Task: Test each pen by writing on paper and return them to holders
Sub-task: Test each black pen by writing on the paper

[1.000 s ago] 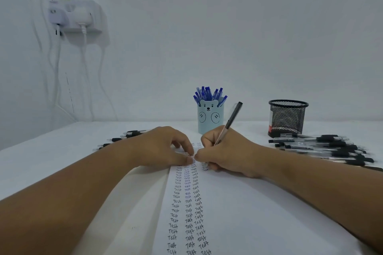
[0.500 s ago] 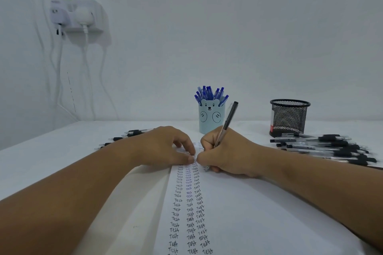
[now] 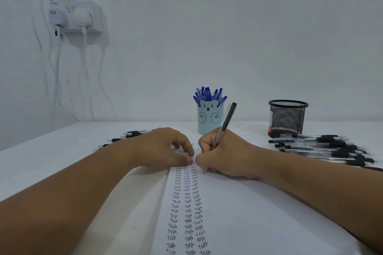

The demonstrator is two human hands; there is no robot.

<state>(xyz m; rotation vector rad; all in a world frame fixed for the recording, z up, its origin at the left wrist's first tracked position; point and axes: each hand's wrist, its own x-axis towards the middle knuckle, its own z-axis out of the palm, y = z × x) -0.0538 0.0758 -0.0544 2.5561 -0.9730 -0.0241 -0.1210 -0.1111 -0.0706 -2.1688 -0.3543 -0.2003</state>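
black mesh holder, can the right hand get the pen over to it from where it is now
Probably yes. The black mesh holder stands open-topped, right of the right hand, with nothing upright between. The loose black pens lie flat before it, so the held pen should pass above them.

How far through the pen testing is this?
Done: three columns of "Test" fill the paper; blue pens fill the bear cup. In hand: right hand writing with a black pen. Left: black pens beside the mesh holder.
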